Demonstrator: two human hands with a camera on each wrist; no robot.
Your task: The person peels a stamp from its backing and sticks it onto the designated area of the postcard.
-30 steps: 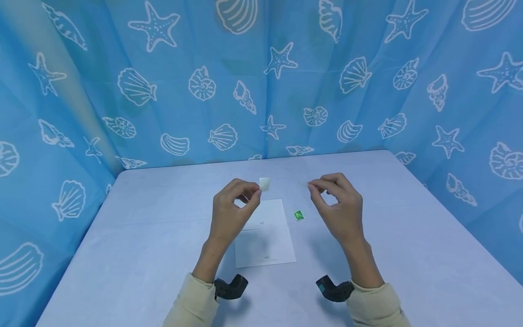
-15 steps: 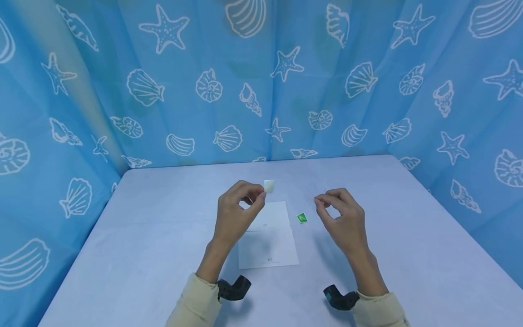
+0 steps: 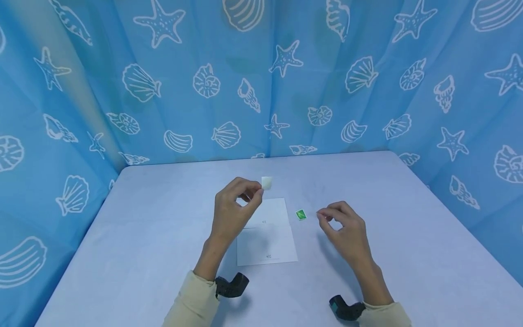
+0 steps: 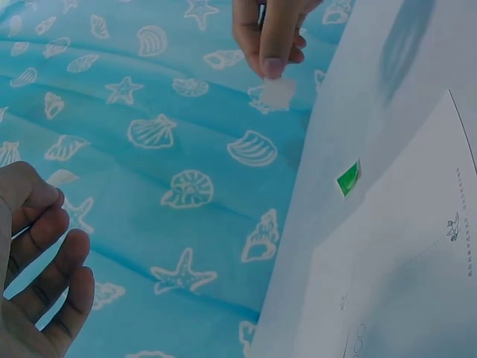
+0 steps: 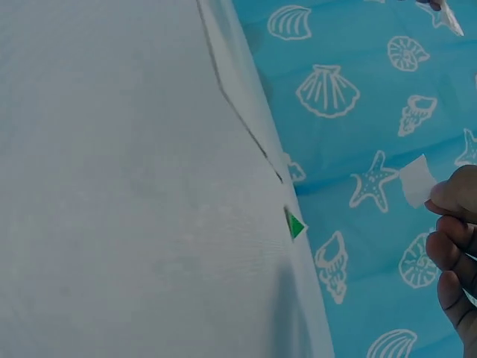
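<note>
My left hand (image 3: 237, 204) is raised above the table and pinches a small white square of paper (image 3: 267, 183) between thumb and forefinger. To its right, my right hand (image 3: 347, 229) also pinches by thumb and forefinger. The right wrist view shows a thin, pale square piece (image 5: 417, 181) at those fingertips; it barely shows in the head view. Between the hands lies a small green stamp-like piece with a white border (image 3: 300, 214). Beside it, partly behind my left hand, are two overlapping white papers (image 3: 271, 245) with small print, like envelopes.
A white cloth covers the table (image 3: 163, 204). Behind it and along its sides hangs a blue curtain (image 3: 180, 109) with shells and starfish. Each wrist carries a black camera mount (image 3: 232, 285).
My right hand has come down and toward me, slightly to the right, away from my left hand. My left hand keeps its pinch on the white square with little movement.
</note>
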